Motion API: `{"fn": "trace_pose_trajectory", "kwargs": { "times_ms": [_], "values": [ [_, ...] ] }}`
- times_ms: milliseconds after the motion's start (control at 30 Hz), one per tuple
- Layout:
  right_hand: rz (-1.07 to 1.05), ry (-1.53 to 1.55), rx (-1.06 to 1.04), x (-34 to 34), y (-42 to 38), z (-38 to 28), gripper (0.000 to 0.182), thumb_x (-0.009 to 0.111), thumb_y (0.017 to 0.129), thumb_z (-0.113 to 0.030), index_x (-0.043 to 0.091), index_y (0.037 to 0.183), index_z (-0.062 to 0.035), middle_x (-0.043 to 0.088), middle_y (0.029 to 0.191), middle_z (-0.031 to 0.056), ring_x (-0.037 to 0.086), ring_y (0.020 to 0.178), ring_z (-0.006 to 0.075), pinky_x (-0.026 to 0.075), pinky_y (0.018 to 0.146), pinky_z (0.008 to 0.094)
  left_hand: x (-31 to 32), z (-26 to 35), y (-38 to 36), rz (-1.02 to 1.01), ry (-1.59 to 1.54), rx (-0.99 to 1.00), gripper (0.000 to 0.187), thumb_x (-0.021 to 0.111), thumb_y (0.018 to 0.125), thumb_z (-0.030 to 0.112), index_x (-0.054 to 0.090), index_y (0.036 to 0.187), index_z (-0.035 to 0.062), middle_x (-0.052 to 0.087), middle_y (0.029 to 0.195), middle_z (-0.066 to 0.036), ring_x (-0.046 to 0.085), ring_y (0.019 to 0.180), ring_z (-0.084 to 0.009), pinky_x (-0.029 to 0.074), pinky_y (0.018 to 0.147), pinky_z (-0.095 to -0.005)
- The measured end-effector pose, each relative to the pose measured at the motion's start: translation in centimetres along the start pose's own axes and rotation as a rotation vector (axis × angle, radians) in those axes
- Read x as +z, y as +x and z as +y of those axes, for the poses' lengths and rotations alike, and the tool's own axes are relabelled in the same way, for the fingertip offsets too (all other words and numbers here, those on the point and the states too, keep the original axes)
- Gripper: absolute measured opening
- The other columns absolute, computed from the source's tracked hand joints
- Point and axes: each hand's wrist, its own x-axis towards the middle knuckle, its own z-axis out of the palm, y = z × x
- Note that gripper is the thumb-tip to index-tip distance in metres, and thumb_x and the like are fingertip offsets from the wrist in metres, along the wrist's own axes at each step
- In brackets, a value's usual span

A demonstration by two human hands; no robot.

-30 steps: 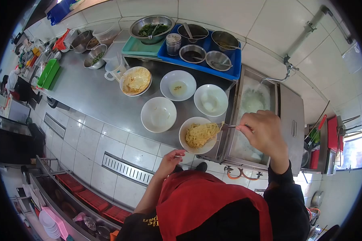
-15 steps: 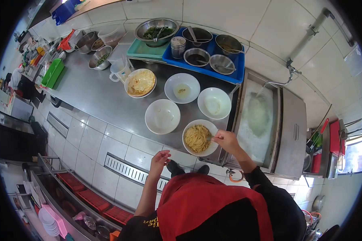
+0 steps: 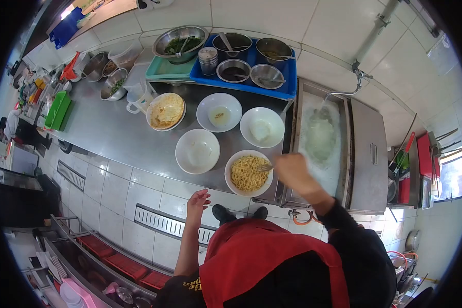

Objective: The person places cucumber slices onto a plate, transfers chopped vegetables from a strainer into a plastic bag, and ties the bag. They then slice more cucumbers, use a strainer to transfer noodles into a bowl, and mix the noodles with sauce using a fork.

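Observation:
In the head view my right hand (image 3: 295,173) is closed around a fork (image 3: 265,168), slightly blurred by motion. The fork's tines touch the right side of a heap of yellow noodles (image 3: 247,173) in a white bowl (image 3: 229,180) at the counter's front edge. My left hand (image 3: 197,205) hovers in front of the counter, below and left of that bowl, with loosely bent fingers apart and nothing in them. Close by stand three more white bowls: one with a little residue (image 3: 197,151), one with oily liquid (image 3: 219,112), and one with a pale liquid (image 3: 262,127).
A bowl topped with fried egg (image 3: 167,111) stands by a clear measuring jug (image 3: 139,97). Behind, a blue tray (image 3: 289,82) carries several metal pots beside a bowl of greens (image 3: 182,45). Right of the counter, water runs from a tap (image 3: 339,94) into a foamy basin (image 3: 321,138).
My right hand has lifted and shifted a little with the fork, and the noodles lie looser and more spread in the bowl. The camera view has shifted slightly.

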Motion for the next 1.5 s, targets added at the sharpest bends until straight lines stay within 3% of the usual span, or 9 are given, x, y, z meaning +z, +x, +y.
{"fn": "trace_pose_trajectory", "kwargs": {
  "times_ms": [200, 300, 433, 533, 700, 800, 1100, 1300, 1500],
  "values": [
    [0.049, 0.893, 0.155, 6.4, -0.8, -1.0, 0.014, 0.067, 0.072, -0.017, 0.057, 0.071, -0.0060, 0.058, 0.057, 0.0070, 0.057, 0.052, 0.0141, 0.042, 0.048, 0.0291, -0.2, -0.1, -0.2, 0.019, 0.003, -0.013, 0.023, 0.049, 0.083, 0.014, 0.056, 0.105, 0.0095, 0.059, 0.095, -0.002, 0.055, 0.078, -0.0107, 0.040, 0.070, -0.0244],
    [-0.037, 1.027, 0.177, 4.2, -0.7, 0.9, 0.017, 0.066, 0.072, -0.023, 0.058, 0.070, -0.0077, 0.060, 0.062, 0.0057, 0.059, 0.056, 0.0209, 0.043, 0.050, 0.0303, -0.6, -0.5, -0.3, 0.049, 0.023, -0.020, 0.025, 0.049, 0.083, 0.016, 0.054, 0.107, 0.0091, 0.058, 0.096, -0.003, 0.053, 0.080, -0.0130, 0.040, 0.071, -0.0261],
    [0.080, 0.508, -0.101, -3.3, -0.5, 2.5, 0.012, 0.063, 0.070, -0.016, 0.058, 0.070, -0.0057, 0.061, 0.063, 0.0073, 0.061, 0.058, 0.0241, 0.045, 0.052, 0.0348, -0.7, -0.2, -0.4, 0.055, 0.021, -0.005, 0.026, 0.048, 0.082, 0.016, 0.054, 0.107, 0.0087, 0.057, 0.098, -0.004, 0.053, 0.081, -0.0132, 0.040, 0.072, -0.0261],
    [0.032, -0.002, 0.018, -6.3, -0.9, 1.8, 0.007, 0.060, 0.065, -0.011, 0.058, 0.068, -0.0053, 0.061, 0.062, 0.0110, 0.062, 0.061, 0.0259, 0.045, 0.054, 0.0390, -0.6, -0.2, 0.0, 0.038, 0.023, -0.001, 0.027, 0.048, 0.082, 0.016, 0.054, 0.107, 0.0086, 0.057, 0.098, -0.004, 0.053, 0.081, -0.0133, 0.040, 0.072, -0.0262],
    [-0.020, 0.048, -0.036, 1.2, -0.3, 0.3, 0.016, 0.063, 0.070, -0.020, 0.057, 0.069, -0.0059, 0.059, 0.058, 0.0108, 0.061, 0.060, 0.0267, 0.046, 0.053, 0.0391, -0.2, -0.4, 0.3, 0.040, 0.024, -0.002, 0.027, 0.048, 0.082, 0.016, 0.054, 0.107, 0.0087, 0.057, 0.097, -0.004, 0.053, 0.081, -0.0133, 0.039, 0.072, -0.0262],
    [0.093, 0.603, 0.014, 6.0, -0.5, -1.5, 0.016, 0.066, 0.072, -0.020, 0.059, 0.071, -0.0062, 0.059, 0.058, 0.0088, 0.060, 0.055, 0.0229, 0.045, 0.051, 0.0348, -0.3, -0.6, 0.2, 0.056, 0.023, -0.009, 0.025, 0.048, 0.082, 0.014, 0.055, 0.105, 0.0092, 0.059, 0.096, -0.003, 0.055, 0.079, -0.0122, 0.040, 0.070, -0.0259],
    [-0.068, 1.076, 0.106, -0.1, -0.5, 1.8, 0.018, 0.068, 0.071, -0.025, 0.060, 0.071, -0.0091, 0.060, 0.060, 0.0039, 0.058, 0.053, 0.0208, 0.040, 0.048, 0.0300, -1.5, -1.2, -0.1, 0.093, 0.026, -0.025, 0.026, 0.049, 0.082, 0.016, 0.055, 0.106, 0.0085, 0.058, 0.096, -0.003, 0.053, 0.080, -0.0131, 0.040, 0.071, -0.0266],
    [0.072, -0.011, -0.049, -5.3, 0.1, 1.6, 0.014, 0.066, 0.068, -0.018, 0.058, 0.070, -0.0058, 0.058, 0.058, 0.0102, 0.059, 0.058, 0.0264, 0.045, 0.054, 0.0366, -0.9, -0.8, 0.2, 0.051, 0.039, 0.003, 0.028, 0.049, 0.082, 0.018, 0.054, 0.108, 0.0077, 0.057, 0.098, -0.004, 0.053, 0.082, -0.0140, 0.040, 0.072, -0.0271],
    [-0.034, 0.129, -0.095, -0.4, -1.0, -0.8, 0.008, 0.058, 0.067, -0.012, 0.059, 0.074, -0.0069, 0.059, 0.059, 0.0118, 0.060, 0.059, 0.0293, 0.046, 0.054, 0.0370, -1.2, -1.3, 0.2, 0.076, 0.021, -0.013, 0.025, 0.049, 0.082, 0.015, 0.055, 0.106, 0.0080, 0.059, 0.095, -0.003, 0.054, 0.079, -0.0127, 0.040, 0.070, -0.0258]
  ]
}}
